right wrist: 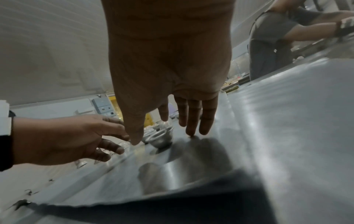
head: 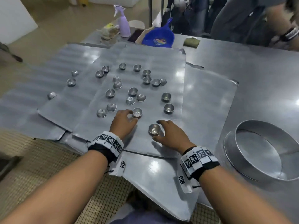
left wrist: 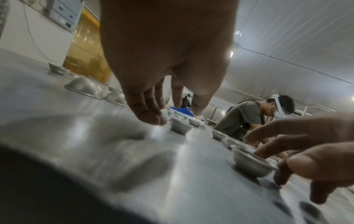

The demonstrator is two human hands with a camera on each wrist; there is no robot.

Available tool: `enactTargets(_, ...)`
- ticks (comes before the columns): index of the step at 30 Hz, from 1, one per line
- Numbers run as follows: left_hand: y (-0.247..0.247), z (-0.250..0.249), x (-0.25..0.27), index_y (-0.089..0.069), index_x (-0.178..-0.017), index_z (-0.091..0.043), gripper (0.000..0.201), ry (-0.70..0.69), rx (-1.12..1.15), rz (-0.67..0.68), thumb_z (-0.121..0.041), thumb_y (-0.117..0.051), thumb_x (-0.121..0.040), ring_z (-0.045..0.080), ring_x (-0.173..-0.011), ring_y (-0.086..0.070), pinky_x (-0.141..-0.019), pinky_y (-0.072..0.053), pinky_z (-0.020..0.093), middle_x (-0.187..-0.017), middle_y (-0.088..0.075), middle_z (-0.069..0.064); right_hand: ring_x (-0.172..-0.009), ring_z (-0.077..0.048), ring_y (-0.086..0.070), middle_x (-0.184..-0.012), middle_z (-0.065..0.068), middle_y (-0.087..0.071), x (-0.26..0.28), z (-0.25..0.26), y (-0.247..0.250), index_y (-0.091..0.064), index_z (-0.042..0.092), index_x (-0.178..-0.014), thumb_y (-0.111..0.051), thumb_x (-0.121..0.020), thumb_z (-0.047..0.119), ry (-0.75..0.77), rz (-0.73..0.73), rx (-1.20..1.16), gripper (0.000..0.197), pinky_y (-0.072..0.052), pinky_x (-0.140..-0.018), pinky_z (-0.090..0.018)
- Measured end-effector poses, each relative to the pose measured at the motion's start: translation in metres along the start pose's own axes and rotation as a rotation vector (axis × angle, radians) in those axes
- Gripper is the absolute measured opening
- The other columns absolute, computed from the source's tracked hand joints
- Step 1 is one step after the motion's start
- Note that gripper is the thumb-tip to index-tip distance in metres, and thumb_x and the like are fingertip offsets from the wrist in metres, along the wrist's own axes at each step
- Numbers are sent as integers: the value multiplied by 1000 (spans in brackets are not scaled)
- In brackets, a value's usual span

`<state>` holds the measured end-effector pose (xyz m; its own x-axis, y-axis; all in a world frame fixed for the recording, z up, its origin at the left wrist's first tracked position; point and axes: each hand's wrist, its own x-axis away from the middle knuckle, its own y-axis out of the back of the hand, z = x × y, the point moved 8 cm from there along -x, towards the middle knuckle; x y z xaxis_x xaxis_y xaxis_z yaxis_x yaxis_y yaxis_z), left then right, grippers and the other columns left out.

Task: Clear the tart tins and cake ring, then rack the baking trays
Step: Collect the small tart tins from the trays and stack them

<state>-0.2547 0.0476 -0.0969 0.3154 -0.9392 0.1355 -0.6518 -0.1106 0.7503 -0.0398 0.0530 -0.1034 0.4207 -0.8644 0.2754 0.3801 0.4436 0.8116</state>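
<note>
Several small round tart tins (head: pixel 110 92) lie scattered over overlapping flat baking trays (head: pixel 161 62), some upright and some upside down. My left hand (head: pixel 129 117) reaches over the near tray, its fingers (left wrist: pixel 149 112) and thumb on either side of one upright tin (head: pixel 137 112) (left wrist: pixel 180 125). My right hand (head: pixel 168 131) straddles another upright tin (head: pixel 154 129) (right wrist: pixel 161 140), thumb on the near side and straight fingers (right wrist: pixel 191 118) on the tray beside it. I cannot tell whether either hand grips its tin. The wide cake ring (head: pixel 258 121) stands on the table at the right.
At the far side of the steel table (head: pixel 258 70) stand a purple spray bottle (head: pixel 123 25), a blue dustpan (head: pixel 159 38) and a green cloth (head: pixel 191 42). Another person (head: pixel 242 18) leans on the table at the far right. The trays overhang the table's near edge.
</note>
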Motion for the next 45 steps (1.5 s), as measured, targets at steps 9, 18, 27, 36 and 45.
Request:
enactTargets(9, -2, 10, -58, -53, -140, -18, 57, -88, -6, 194, -36, -68, -89, 26, -120, -60, -94, -44, 31, -134, -59, 10, -117, -22, -53, -124, 2, -57, -15, 25, -17, -57, 27, -129, -64, -84, 37, -138, -133, -21, 47, -45, -92, -36)
enactTargets(18, -12, 10, -72, -71, -115, -24, 34, -130, -102, 270, -33, -64, -83, 24, -103, -65, -83, -50, 31, -117, -71, 3, -118, -18, -55, -135, 5, -53, -17, 20, -26, -56, 28, -135, -70, -84, 39, -245, -185, -129, 55, -45, -98, -33)
enactTargets(27, -5, 19, -68, -53, -85, -26, 12, -93, 126, 299, -15, -56, -87, 28, -79, -69, -70, -58, 41, -87, -69, 6, -96, -12, -57, -108, 12, -55, -18, 16, -26, -54, 37, -101, -74, -77, 35, -320, -231, -245, 31, -45, -82, -28)
enactTargets(36, -2, 24, -56, -71, -101, -6, 19, -73, 324, 341, -1, -57, -89, 15, -54, -69, -50, -54, 24, -88, -72, 13, -99, -19, -59, -109, 1, -57, -25, 10, -27, -64, 31, -119, -77, -77, 38, -302, -214, -260, 44, -44, -83, -29)
enactTargets(45, -11, 15, -52, -75, -106, -8, 28, -29, 454, 298, 1, -57, -87, 22, -57, -73, -53, -56, 28, -86, -75, 13, -97, -7, -60, -106, 12, -59, -19, 12, -11, -59, 31, -116, -78, -82, 32, -224, -348, -409, 39, -41, -73, -11)
